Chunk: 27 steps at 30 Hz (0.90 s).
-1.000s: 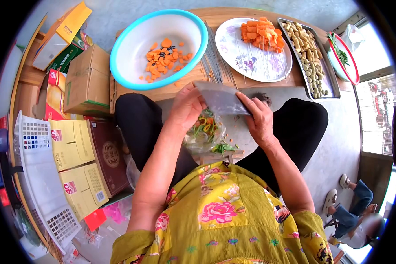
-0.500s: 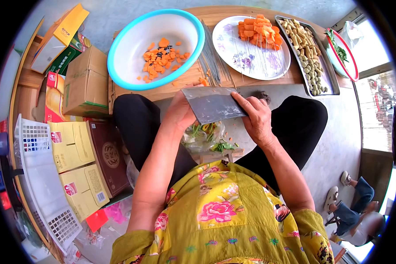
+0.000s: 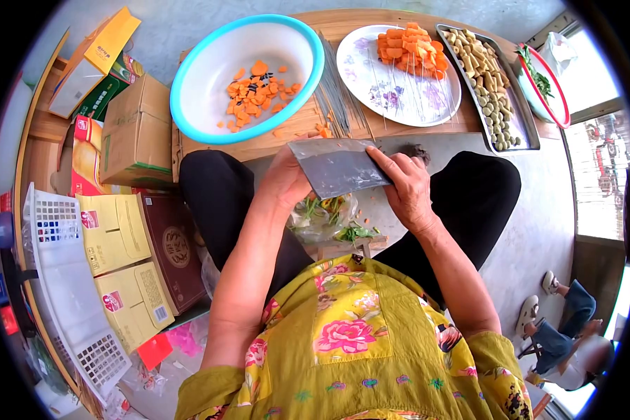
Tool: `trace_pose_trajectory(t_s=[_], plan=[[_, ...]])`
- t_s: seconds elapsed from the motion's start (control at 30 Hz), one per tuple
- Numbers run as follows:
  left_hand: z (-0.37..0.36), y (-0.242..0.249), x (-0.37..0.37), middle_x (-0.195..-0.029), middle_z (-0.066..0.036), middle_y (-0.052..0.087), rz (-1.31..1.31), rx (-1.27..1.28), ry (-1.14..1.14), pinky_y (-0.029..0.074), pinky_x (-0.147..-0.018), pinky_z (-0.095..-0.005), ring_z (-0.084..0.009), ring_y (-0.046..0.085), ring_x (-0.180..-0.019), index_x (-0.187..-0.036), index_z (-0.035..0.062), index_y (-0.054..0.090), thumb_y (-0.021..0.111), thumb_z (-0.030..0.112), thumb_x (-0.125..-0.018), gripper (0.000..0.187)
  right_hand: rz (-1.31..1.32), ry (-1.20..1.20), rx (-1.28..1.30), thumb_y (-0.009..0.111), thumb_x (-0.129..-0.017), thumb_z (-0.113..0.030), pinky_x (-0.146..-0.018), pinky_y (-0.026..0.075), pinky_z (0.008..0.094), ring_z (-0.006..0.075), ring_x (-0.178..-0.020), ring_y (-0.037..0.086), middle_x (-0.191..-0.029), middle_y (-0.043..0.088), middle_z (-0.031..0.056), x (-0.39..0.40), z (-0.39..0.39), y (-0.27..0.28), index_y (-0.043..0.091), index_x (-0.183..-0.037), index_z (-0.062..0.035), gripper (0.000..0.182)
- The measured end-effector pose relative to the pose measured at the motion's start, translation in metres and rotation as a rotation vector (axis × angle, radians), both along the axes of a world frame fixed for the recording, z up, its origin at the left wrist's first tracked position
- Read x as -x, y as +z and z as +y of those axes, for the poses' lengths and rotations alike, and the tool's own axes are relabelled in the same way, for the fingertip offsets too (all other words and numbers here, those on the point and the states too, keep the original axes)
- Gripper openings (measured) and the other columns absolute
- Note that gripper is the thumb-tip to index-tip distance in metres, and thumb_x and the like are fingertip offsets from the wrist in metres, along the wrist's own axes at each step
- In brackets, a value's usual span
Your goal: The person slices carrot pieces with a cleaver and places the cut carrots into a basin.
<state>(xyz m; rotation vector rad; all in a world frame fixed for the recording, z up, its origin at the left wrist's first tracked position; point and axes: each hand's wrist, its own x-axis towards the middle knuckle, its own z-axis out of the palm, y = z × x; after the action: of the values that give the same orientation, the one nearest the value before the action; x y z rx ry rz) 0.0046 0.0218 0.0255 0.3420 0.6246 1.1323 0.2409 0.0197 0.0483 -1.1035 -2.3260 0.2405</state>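
My right hand (image 3: pixel 407 183) is closed round the near end of a cleaver (image 3: pixel 339 168), its broad dark blade turned flat toward me. My left hand (image 3: pixel 285 178) is bent behind the blade's left side, most of its fingers hidden. Orange carrot (image 3: pixel 323 130) shows just above the blade at those fingertips, by the table's front edge. Beyond it stands a white basin with a blue rim (image 3: pixel 178 94), holding cut carrot pieces (image 3: pixel 255 96). Thin metal skewers (image 3: pixel 336 91) lie beside the basin. A flowered plate (image 3: pixel 360 84) carries skewered carrot chunks (image 3: pixel 409 50).
On the wooden table (image 3: pixel 259 145), a metal tray (image 3: pixel 537 136) of tan and green pieces and a red-rimmed bowl (image 3: pixel 565 115) stand right. Cardboard boxes (image 3: pixel 136 129) and a white plastic basket (image 3: pixel 66 280) are left. Greens in a bag (image 3: pixel 329 213) lie below. A person (image 3: pixel 570 336) sits lower right.
Both hands and the cleaver hold nearly the same position. The view has shifted very slightly; nothing has visibly been taken up or let go.
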Motion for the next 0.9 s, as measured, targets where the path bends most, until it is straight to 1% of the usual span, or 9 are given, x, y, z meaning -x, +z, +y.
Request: trace_pose_trajectory(t_s=[0.17,0.23,0.37,0.57,0.63,0.77,0.83,0.87,0.9], plan=[[0.002,-0.009,0.002,-0.100,-0.009,0.064,-0.025,0.035,0.032,0.053,-0.082,-0.0304,-0.0173,0.064,-0.091,-0.106,0.0006,0.056,0.062,0.017,-0.089,0.024,0.006,-0.006,-0.010,0.064,-0.063,0.002,-0.069,0.043,0.0353,0.0248,-0.075,0.056,-0.080,0.055,0.0067,-0.002,0.000,-0.003,0.056,-0.127,-0.0121,0.066],[-0.002,-0.002,0.002,-0.099,-0.008,0.064,-0.074,-0.111,0.003,0.053,-0.080,-0.0302,-0.0163,0.064,-0.090,-0.104,0.0009,0.057,0.062,0.019,-0.090,0.024,-0.008,-0.016,0.006,0.063,-0.063,0.002,-0.070,0.043,0.0355,0.0252,-0.076,0.056,-0.080,0.055,0.0069,-0.003,0.000,-0.003,0.055,-0.128,-0.0125,0.067],[-0.002,0.001,0.004,-0.093,-0.008,0.065,-0.038,-0.105,0.009,0.054,-0.077,-0.0307,-0.0158,0.065,-0.085,-0.100,0.0015,0.059,0.063,0.020,-0.090,0.022,-0.005,-0.005,0.014,0.063,-0.063,0.003,-0.070,0.043,0.0358,0.0257,-0.076,0.055,-0.080,0.054,0.0074,-0.007,-0.001,-0.007,0.055,-0.129,-0.0122,0.068],[0.000,0.002,0.010,-0.084,-0.007,0.065,-0.061,-0.239,-0.135,0.055,-0.073,-0.0312,-0.0155,0.066,-0.076,-0.097,0.0024,0.061,0.063,0.017,-0.090,0.016,0.009,-0.122,0.186,0.058,-0.070,0.005,-0.069,0.046,0.0392,0.0315,-0.074,0.053,-0.081,0.053,0.0128,-0.019,-0.001,-0.026,0.055,-0.128,-0.0116,0.060],[-0.002,0.001,0.010,-0.084,-0.006,0.066,0.126,-0.193,-0.077,0.055,-0.071,-0.0325,-0.0149,0.065,-0.077,-0.103,0.0012,0.062,0.065,0.017,-0.088,0.022,0.060,-0.151,0.247,0.054,-0.075,0.003,-0.072,0.047,0.0402,0.0321,-0.080,0.058,-0.085,0.058,0.0111,-0.020,-0.002,-0.030,0.056,-0.125,-0.0142,0.054],[-0.005,0.012,0.002,-0.083,-0.005,0.065,0.255,-0.124,0.008,0.055,-0.071,-0.0324,-0.0146,0.064,-0.075,-0.102,0.0017,0.062,0.064,0.013,-0.089,0.018,0.209,-0.163,0.401,0.055,-0.079,0.001,-0.073,0.048,0.0390,0.0354,-0.083,0.059,-0.090,0.061,0.0133,-0.018,-0.006,-0.033,0.056,-0.124,-0.0124,0.048],[-0.006,0.013,0.001,-0.084,-0.005,0.064,0.286,-0.150,0.037,0.056,-0.071,-0.0319,-0.0145,0.063,-0.074,-0.107,0.0017,0.061,0.064,0.012,-0.089,0.021,0.305,-0.153,0.423,0.054,-0.085,-0.003,-0.071,0.048,0.0349,0.0293,-0.079,0.062,-0.090,0.062,0.0123,-0.020,-0.005,-0.039,0.057,-0.123,-0.0094,0.039],[-0.005,0.010,0.001,-0.084,-0.005,0.064,0.286,-0.151,0.037,0.056,-0.071,-0.0319,-0.0145,0.063,-0.074,-0.107,0.0017,0.061,0.064,0.012,-0.089,0.021,0.305,-0.152,0.422,0.054,-0.085,-0.003,-0.071,0.048,0.0349,0.0293,-0.079,0.062,-0.090,0.062,0.0123,-0.021,-0.004,-0.041,0.057,-0.123,-0.0094,0.039],[-0.005,0.004,0.004,-0.086,-0.005,0.064,0.300,-0.164,0.027,0.056,-0.071,-0.0315,-0.0145,0.064,-0.074,-0.108,0.0016,0.060,0.064,0.012,-0.089,0.022,0.351,-0.178,0.516,0.053,-0.087,-0.004,-0.069,0.047,0.0321,0.0232,-0.075,0.059,-0.086,0.061,0.0093,-0.022,-0.003,-0.043,0.057,-0.121,-0.0078,0.035]])
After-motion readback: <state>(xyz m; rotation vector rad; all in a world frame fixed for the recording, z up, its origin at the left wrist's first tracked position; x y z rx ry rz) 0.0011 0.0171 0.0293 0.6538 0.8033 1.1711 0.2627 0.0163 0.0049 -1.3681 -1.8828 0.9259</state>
